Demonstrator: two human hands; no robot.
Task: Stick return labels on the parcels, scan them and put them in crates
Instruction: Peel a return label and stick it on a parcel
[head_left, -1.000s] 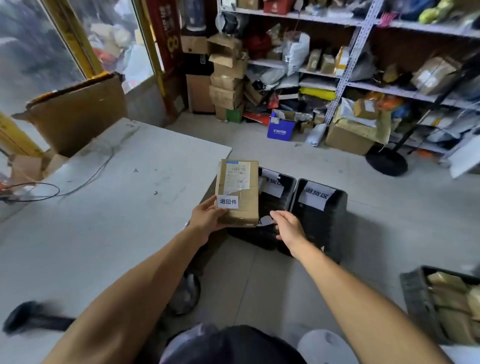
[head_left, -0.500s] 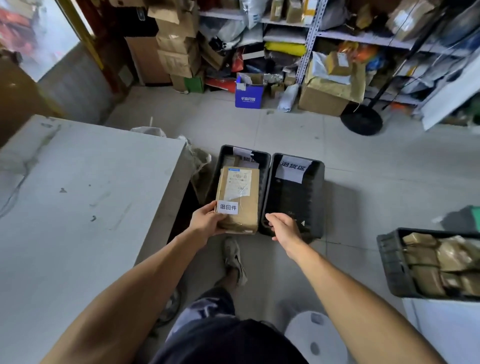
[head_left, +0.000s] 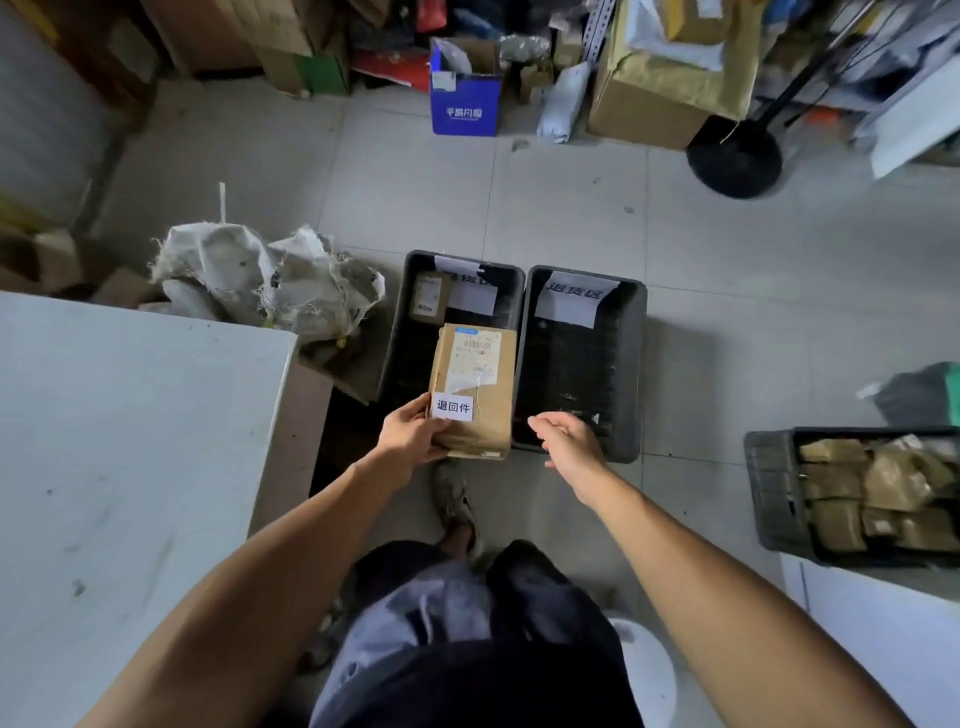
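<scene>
Your left hand (head_left: 413, 431) is grasping a brown parcel (head_left: 474, 392) by its near corner, fingers clenched over its white return label (head_left: 453, 407), holding it above the left of two black crates (head_left: 402, 332) on the floor. One small parcel (head_left: 429, 294) is lying inside. Your right hand (head_left: 569, 441) is hovering released above the right crate (head_left: 631, 364). A third crate (head_left: 774, 493) of parcels is sitting to your right, a tabletop (head_left: 130, 441) to your left.

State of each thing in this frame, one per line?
Parcel: return label on, held over left crate.
Left hand: gripping parcel's near corner.
Right hand: open, empty.
Left crate: holds one small box.
Right crate: looks empty.
Side crate: full of parcels.
</scene>
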